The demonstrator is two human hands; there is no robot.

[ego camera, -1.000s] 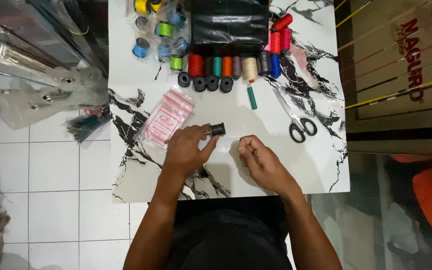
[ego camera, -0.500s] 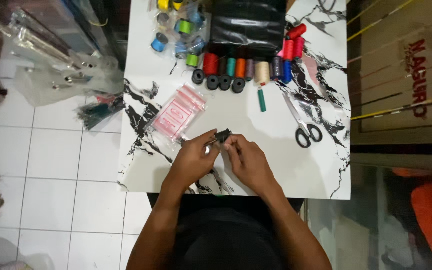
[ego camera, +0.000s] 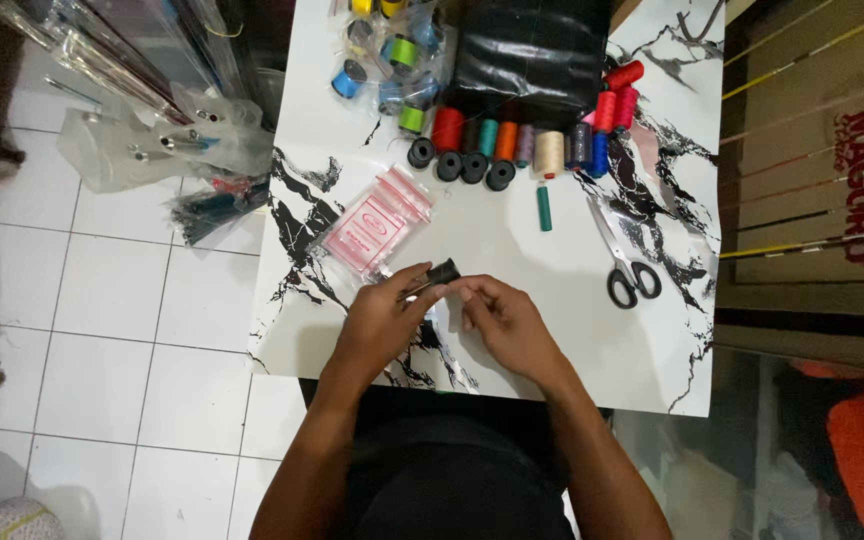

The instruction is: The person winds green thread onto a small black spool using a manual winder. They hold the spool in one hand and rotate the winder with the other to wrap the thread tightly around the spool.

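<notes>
A: where's the small black spool (ego camera: 443, 271)?
B: above the near edge of the marble-pattern table (ego camera: 512, 235); pinched at the fingertips of the left hand (ego camera: 384, 322), sitting just past its thumb and index; the stack of red-printed zip bags (ego camera: 372, 225) lies just beyond it.
A: right hand (ego camera: 505, 322)?
B: just beside the spool, to its right; fingers curled in, tips pressed together close to the spool; can't tell if they grip anything; both hands nearly meet.
A: rest of the table?
B: row of coloured thread spools (ego camera: 512, 145) along the far side, in front of a black bag (ego camera: 532, 50); scissors (ego camera: 624, 262) well apart on the right; green tube (ego camera: 544, 207) between row and hands.
</notes>
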